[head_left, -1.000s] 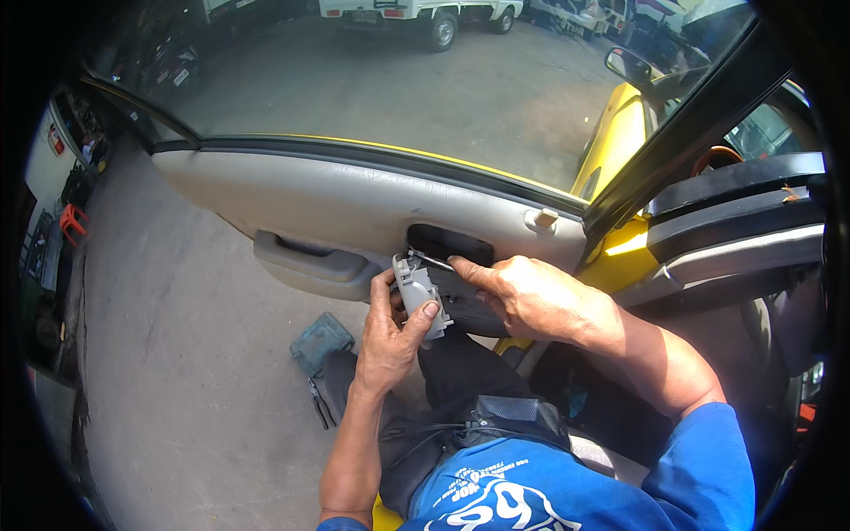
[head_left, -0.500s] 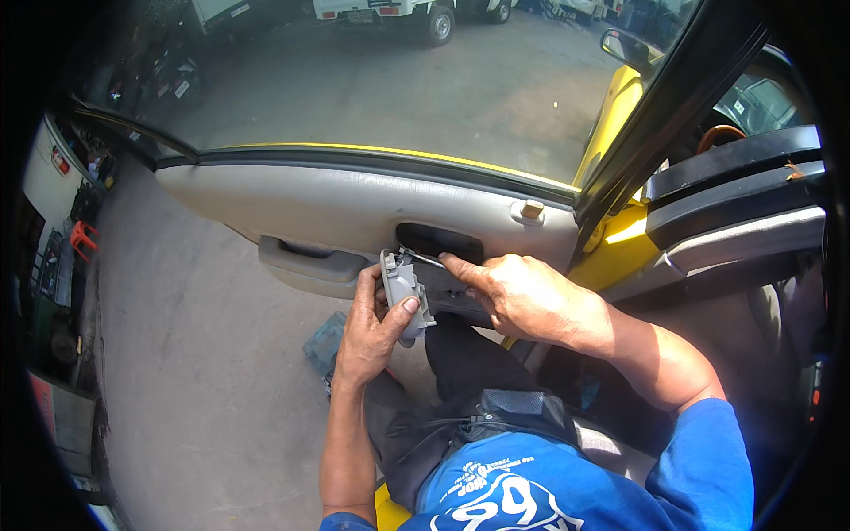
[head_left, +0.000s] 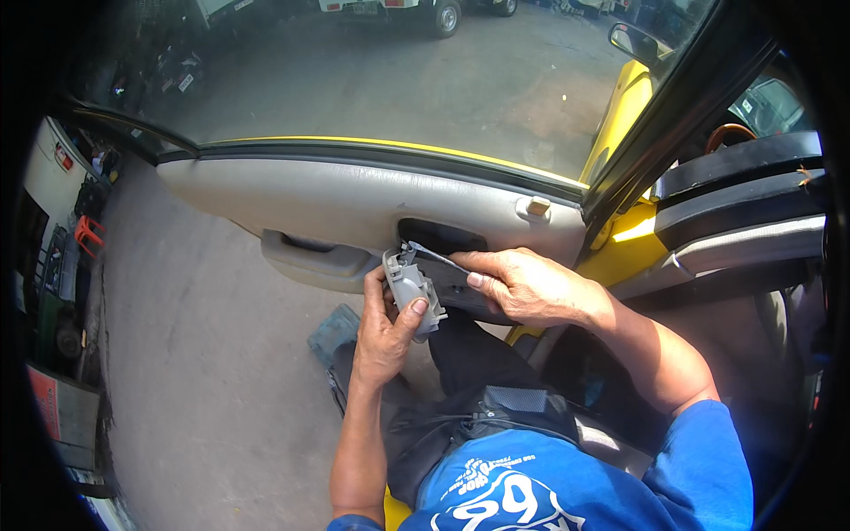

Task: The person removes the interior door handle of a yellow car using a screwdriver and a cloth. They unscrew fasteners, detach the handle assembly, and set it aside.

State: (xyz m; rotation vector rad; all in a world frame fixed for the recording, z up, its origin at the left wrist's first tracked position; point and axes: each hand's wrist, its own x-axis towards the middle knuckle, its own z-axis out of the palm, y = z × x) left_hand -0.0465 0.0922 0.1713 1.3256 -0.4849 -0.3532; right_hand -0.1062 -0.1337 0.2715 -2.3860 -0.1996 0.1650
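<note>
A grey plastic inside door handle [head_left: 410, 288] is tilted upright in my left hand [head_left: 382, 343], with the thumb pressed on its near side. My right hand [head_left: 536, 288] pinches a thin metal rod [head_left: 439, 257] between thumb and index finger. The rod slants up and left, and its far end meets the top of the handle; how they join is too small to make out. Just beyond lies a dark oval opening [head_left: 452, 235] in the beige door panel [head_left: 310, 199].
A beige armrest [head_left: 314, 264] juts from the panel left of my hands. The lock knob [head_left: 537, 207] sits at the panel's upper right. Window glass rises beyond the panel. A teal box [head_left: 333, 334] stands on the floor, and the car seat [head_left: 744, 239] is at the right.
My right hand's grip has shifted: the thumb now shows against the rod, and more of the rod is visible. The handle has tilted slightly in my left hand. The view has shifted a little.
</note>
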